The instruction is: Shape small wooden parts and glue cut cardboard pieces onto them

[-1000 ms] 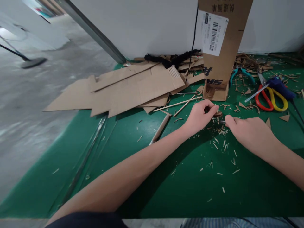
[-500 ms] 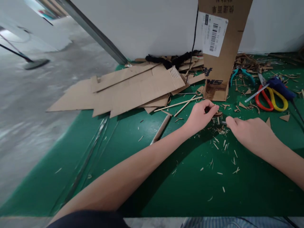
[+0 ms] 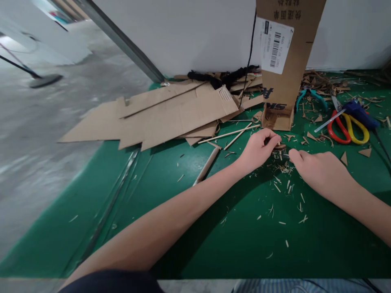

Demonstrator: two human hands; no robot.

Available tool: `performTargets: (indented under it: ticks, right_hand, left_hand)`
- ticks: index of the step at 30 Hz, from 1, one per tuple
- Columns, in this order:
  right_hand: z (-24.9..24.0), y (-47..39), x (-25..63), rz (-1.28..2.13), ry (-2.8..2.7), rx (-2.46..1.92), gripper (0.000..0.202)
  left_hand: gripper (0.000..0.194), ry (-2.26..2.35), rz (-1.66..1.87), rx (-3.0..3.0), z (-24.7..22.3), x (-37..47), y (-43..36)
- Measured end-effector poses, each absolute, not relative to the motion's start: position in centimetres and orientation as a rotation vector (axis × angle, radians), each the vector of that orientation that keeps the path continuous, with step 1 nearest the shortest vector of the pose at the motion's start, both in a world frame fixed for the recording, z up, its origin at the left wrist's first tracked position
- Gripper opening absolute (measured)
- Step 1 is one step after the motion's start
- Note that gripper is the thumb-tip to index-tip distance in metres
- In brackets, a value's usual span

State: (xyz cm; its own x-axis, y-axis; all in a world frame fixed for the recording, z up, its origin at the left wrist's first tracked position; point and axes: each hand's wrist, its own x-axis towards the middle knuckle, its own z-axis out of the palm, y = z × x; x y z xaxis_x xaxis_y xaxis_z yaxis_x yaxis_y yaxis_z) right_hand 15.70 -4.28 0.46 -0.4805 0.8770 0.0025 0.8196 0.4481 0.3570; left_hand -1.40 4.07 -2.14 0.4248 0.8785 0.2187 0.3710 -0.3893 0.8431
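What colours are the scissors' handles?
A red handle and a yellow handle, clearest in the head view.

The green counter (image 3: 250, 248) carries all items. Left hand (image 3: 259, 148): grip pinches a small cardboard piece (image 3: 280, 147). Right hand (image 3: 319, 167): grip encloses a slim grey tool (image 3: 286, 156), type indeterminable, its tip near the piece. Pale shavings (image 3: 284, 168) lie scattered on the near side. Far: upright carton (image 3: 284, 73), labelled. Right: teal-handled pliers (image 3: 319, 98), red-and-yellow-handled scissors (image 3: 348, 123), blue glue gun (image 3: 362, 114). Left: stacked cardboard sheets (image 3: 180, 114).
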Motion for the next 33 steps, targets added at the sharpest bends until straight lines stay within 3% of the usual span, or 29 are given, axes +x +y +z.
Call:
performTargets:
  ticks: [4, 10, 17, 25, 33]
  right_hand:
    - [0.4, -4.9, 15.7, 0.376, 2.499, 1.475, 0.024]
    - [0.2, -4.1, 16.0, 0.536, 2.532, 1.525, 0.017]
    - [0.2, -4.6, 15.9, 0.362, 2.532, 1.499, 0.021]
    - [0.2, -4.2, 16.2, 0.534, 2.569, 1.531, 0.02]
    - [0.5, -4.0, 16.3, 0.39, 2.536, 1.475, 0.026]
  left_hand:
    - [0.023, 1.042, 0.881, 1.939, -2.1, -1.5, 4.0]
    - [0.023, 1.042, 0.887, 1.951, -2.1, -1.5, 4.1]
    - [0.022, 1.034, 0.858, 1.954, -2.1, -1.5, 4.2]
    - [0.023, 1.047, 0.858, 1.955, -2.0, -1.5, 4.1]
    - [0.021, 1.012, 0.854, 1.969, -2.2, -1.5, 4.2]
